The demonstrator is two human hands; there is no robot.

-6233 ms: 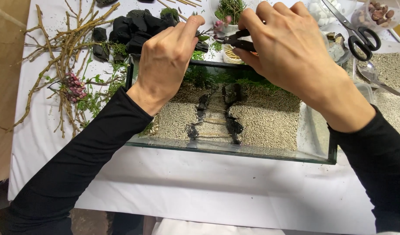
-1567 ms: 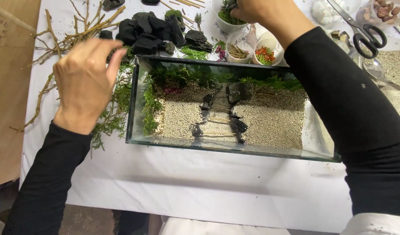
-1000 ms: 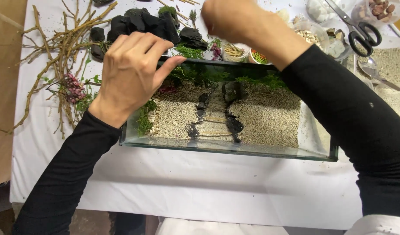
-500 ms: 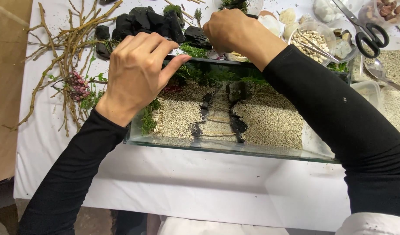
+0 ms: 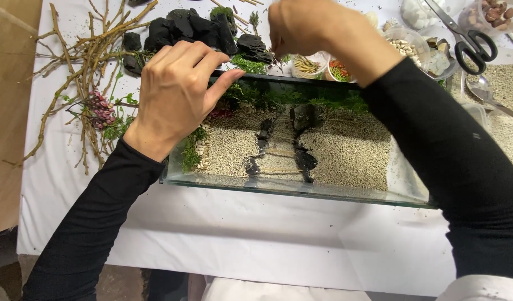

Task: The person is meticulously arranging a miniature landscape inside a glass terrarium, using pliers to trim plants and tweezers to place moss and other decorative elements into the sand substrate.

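A rectangular glass tank (image 5: 301, 192) stands on a white cloth. It holds pale gravel (image 5: 345, 156), a strip of black stones (image 5: 305, 161) with thin sticks across it, and green moss (image 5: 256, 97) along the back. My left hand (image 5: 175, 92) grips the tank's back-left corner, with the thumb on the back rim. My right hand (image 5: 309, 28) is raised behind the tank, next to a pile of black rocks (image 5: 189, 28). Its fingertips are pinched on what looks like a small plant sprig (image 5: 277, 57).
Bare twigs (image 5: 83, 56) and a pink flower sprig (image 5: 100, 108) lie left of the tank. Behind it stand small cups (image 5: 309, 64) of sticks and coloured bits, and a bowl of pebbles (image 5: 404, 44). Scissors (image 5: 468, 39), a spoon (image 5: 490, 97) and a gravel tray (image 5: 504, 83) are at the right.
My left hand came from the twigs to the tank's back-left corner and stayed there. My right hand dipped down behind the tank's back rim, then lifted with its fingertips pinched.
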